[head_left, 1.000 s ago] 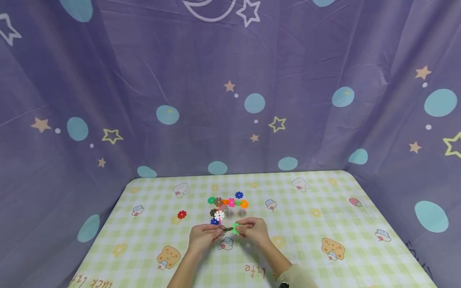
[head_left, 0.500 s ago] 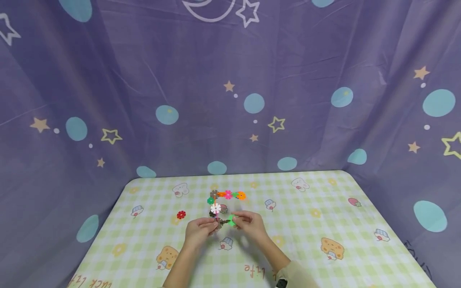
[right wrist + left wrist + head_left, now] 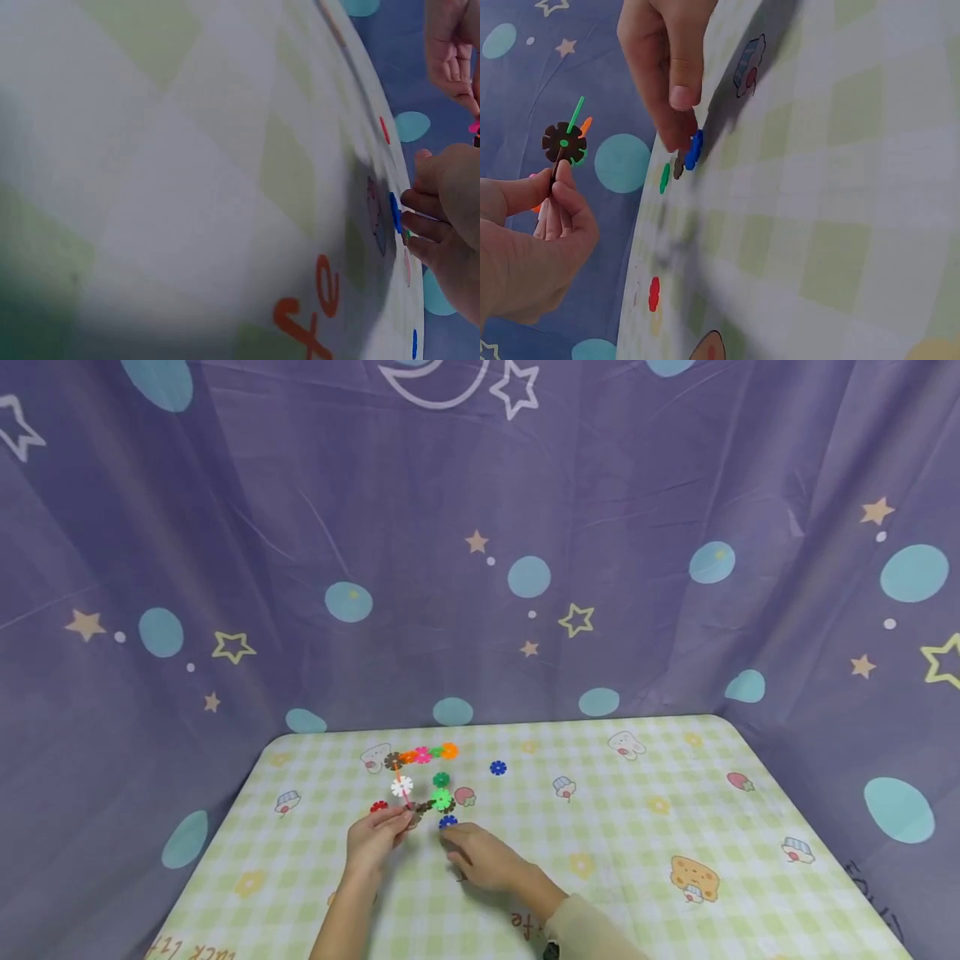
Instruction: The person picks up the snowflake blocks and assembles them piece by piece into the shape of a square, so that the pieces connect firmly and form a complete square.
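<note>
My left hand (image 3: 373, 842) pinches a brown snowflake disc at the near corner of a chain of linked plastic discs, raised off the table. The chain includes a white disc (image 3: 402, 786), a pink disc (image 3: 422, 754), an orange disc (image 3: 450, 750) and, at its right end, a bright green disc (image 3: 442, 799). My right hand (image 3: 487, 857) is low over the table, palm down, fingers extended beside a loose blue disc (image 3: 695, 150). Whether they touch it, I cannot tell. A loose brown disc (image 3: 679, 165) and dark green disc (image 3: 664, 178) lie just beyond.
A red disc (image 3: 654, 294) lies to the left, partly hidden behind my left hand in the head view. Another blue disc (image 3: 498, 767) lies farther back at the right. A checked cloth (image 3: 600, 860) covers the table, with a purple curtain (image 3: 637, 635) behind.
My right hand has let go of the bright green disc and moved down to the loose blue disc. My left hand has carried the chain to the left.
</note>
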Demonstrator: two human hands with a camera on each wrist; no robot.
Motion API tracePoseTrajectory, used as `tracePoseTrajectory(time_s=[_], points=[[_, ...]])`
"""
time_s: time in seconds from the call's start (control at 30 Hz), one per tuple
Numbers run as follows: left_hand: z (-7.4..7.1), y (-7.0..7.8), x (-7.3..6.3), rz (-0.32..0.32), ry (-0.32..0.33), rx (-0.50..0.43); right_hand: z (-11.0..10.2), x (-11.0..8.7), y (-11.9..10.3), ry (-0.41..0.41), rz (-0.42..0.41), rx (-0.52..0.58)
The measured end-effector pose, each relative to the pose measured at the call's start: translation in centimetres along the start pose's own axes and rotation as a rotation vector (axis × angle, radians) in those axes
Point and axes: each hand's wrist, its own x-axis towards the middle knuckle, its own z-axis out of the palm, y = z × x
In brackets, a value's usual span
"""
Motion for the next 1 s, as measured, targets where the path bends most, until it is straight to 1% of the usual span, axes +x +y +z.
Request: tracePoseTrajectory(time_s=[0.07, 0.17, 0.33, 0.4, 0.53, 0.63, 0.8, 0.87, 1.0], points=[[-0.1, -0.1, 0.0, -0.013, -0.003, 0.002, 0.1, -0.2, 0.0, -0.010, -0.006, -0.050], [-0.2, -0.4, 0.0, -0.022, -0.011, 0.008, -0.1, -0.9, 0.6, 0.003, 0.007, -0.082], [-0.3, -0.7, 0.0, -0.015, -0.023, 0.033, -1.4, -2.8, 2.0, 0.065, 0.013, -0.078], [-0.2, -0.9, 0.0, -0.014, -0.029, 0.041, -2.0, -3.7, 2.8, 0.091, 0.020, -0.066], [-0.1, -1.3, -0.1, -0.014, -0.033, 0.040, -3.0, -5.4, 4.4, 0.146, 0.063, -0.039], [-0.1, -1.4, -0.2, -0.023, -0.037, 0.035, -3.6, -6.3, 5.5, 0.184, 0.101, 0.012], [0.2, -1.6, -0.4, -0.031, -0.055, 0.055, -4.2, -7.0, 6.7, 0.239, 0.162, 0.091], [0.3, -1.7, -0.4, -0.027, -0.064, 0.059, -4.4, -7.1, 7.0, 0.249, 0.188, 0.098], [0.5, -1.7, -0.4, -0.022, -0.074, 0.050, -4.7, -7.1, 7.5, 0.224, 0.233, 0.087]])
